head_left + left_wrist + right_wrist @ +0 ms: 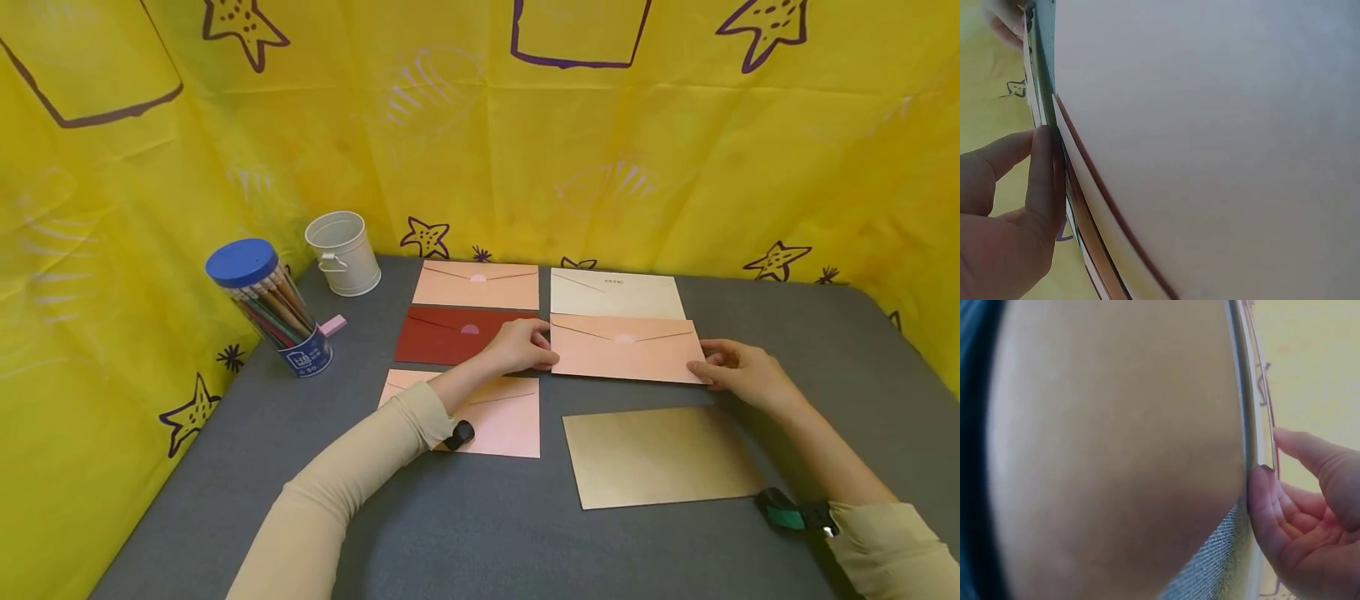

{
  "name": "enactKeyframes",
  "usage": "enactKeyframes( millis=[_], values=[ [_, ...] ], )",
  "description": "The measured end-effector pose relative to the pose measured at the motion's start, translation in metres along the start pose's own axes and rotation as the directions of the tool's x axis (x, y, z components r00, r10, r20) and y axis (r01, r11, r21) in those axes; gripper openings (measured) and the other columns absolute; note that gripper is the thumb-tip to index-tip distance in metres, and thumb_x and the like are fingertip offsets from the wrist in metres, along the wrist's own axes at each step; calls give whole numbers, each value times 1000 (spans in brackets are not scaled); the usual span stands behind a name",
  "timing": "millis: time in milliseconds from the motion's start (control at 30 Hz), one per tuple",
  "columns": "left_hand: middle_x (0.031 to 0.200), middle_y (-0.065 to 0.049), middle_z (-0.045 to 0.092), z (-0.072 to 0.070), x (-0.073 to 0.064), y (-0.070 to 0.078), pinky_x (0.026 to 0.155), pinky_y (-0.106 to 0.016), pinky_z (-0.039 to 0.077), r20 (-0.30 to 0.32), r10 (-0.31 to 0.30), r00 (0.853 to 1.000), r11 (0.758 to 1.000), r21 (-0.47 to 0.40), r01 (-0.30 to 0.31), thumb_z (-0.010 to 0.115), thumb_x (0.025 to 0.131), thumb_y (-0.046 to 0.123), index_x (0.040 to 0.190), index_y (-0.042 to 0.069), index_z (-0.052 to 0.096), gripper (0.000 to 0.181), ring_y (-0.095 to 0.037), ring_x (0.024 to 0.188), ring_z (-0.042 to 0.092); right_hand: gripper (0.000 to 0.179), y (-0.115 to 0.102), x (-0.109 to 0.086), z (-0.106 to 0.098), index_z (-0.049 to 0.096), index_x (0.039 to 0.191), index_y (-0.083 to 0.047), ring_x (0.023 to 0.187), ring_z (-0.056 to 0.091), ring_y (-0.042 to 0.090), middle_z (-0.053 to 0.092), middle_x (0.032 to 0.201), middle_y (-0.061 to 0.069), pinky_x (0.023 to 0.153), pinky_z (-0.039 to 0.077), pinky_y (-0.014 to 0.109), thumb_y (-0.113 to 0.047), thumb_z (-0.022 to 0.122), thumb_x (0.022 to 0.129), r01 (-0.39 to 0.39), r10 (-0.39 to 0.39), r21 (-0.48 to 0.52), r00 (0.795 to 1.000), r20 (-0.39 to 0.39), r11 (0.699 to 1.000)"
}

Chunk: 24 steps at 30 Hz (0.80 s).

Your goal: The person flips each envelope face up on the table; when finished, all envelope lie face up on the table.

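Observation:
A peach envelope [622, 354] lies flap side up in the right column, its right end slightly raised. At its left edge, my left hand [517, 346] holds it between thumb and fingers. My right hand [738, 371] pinches the lower right corner, thumb on top; the right wrist view shows the thumb and fingers on either side of its thin edge. Just behind is a cream envelope [615, 296]. A gold envelope [660, 458] lies nearer, large in the right wrist view. Under my left forearm is a pale pink envelope [510, 425], partly hidden.
A dark red envelope [435, 337] and another peach envelope [450, 287] fill the left column's back. A blue-lidded pencil tub [277, 308], a small pink block [333, 325] and a white metal bucket [348, 258] stand left. Yellow cloth [480, 167] hangs behind the grey table [465, 533].

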<state>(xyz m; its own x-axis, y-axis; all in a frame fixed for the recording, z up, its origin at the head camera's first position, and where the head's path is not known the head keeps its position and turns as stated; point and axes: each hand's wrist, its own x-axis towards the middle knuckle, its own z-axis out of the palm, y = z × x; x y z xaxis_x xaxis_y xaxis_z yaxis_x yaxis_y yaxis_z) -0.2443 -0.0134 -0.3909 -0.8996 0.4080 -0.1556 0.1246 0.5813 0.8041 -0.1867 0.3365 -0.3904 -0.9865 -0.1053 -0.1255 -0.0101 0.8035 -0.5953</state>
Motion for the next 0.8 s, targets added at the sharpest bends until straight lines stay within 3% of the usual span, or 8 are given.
enactKeyframes(
  millis=[133,300,433,800],
  values=[
    [86,-2,67,1,0,2,65,-18,44,-3,32,999,996,85,-31,77,83,16,129,1,59,51,-11,77,60,72,0,0,1,46,134,12,72,61,15,67,89,7,70,46,32,-45,63,93,18,-18,-24,1000,-2,1000],
    [80,-1,62,1,-1,5,60,-17,42,20,52,998,994,92,-54,77,82,13,111,0,65,33,-10,70,58,71,-2,0,1,47,134,12,70,61,15,67,86,5,69,45,33,-44,64,93,27,-27,-64,1000,-7,998],
    [79,-1,60,1,0,6,59,-17,42,20,62,998,995,82,-63,77,82,11,107,-1,65,30,-9,68,58,71,-5,-1,2,48,133,12,67,63,15,63,82,4,65,45,33,-44,65,92,29,-30,-90,999,-13,995],
    [79,1,55,4,1,7,59,-19,34,0,101,995,979,179,-99,78,80,14,88,4,64,20,-10,73,46,71,-13,-4,5,48,133,12,61,63,13,57,75,2,59,44,31,-40,70,89,42,-43,-130,999,-4,991]
  ],
)
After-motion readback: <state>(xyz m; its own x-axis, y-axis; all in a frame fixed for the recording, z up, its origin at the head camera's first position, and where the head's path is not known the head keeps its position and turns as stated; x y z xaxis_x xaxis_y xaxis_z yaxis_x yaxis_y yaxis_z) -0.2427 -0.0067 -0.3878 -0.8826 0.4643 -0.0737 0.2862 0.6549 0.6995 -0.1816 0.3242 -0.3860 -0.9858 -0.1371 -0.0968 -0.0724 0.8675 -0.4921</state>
